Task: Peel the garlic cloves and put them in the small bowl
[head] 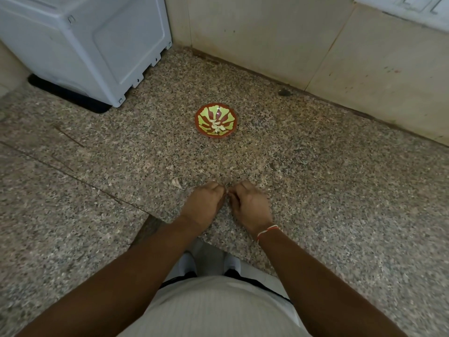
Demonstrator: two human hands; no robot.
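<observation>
The left hand (202, 203) and the right hand (251, 206) are held close together low over the floor (340, 190), knuckles up, fingers curled inward so that the fingertips of the two hands almost meet. Something small appears to be pinched between them, most likely a garlic clove being stripped of its skin, but it is hidden behind the fingers and cannot be made out; whether either hand truly grips anything cannot be told. A red-and-white thread (268, 230) is worn on the right wrist.

At about ten o'clock from the left hand, just beside it, a pale scrap (176, 182) is seen on the floor, either a loose skin or an unpeeled clove. Other pale flecks are scattered near the hands.

The small bowl (216, 120), red with a green pattern, lies at twelve o'clock from the hands, well apart from them. A little heap of peeled cloves (217, 126) is gathered in its near half. Since the bowl sits almost on the line between the two hands, neither is clearly nearer; a straight forward reach would be called for by whichever hand carries the clove.

Farther out, a white appliance (92, 45) stands at ten o'clock and a wall (267, 32) closes the far side.
</observation>
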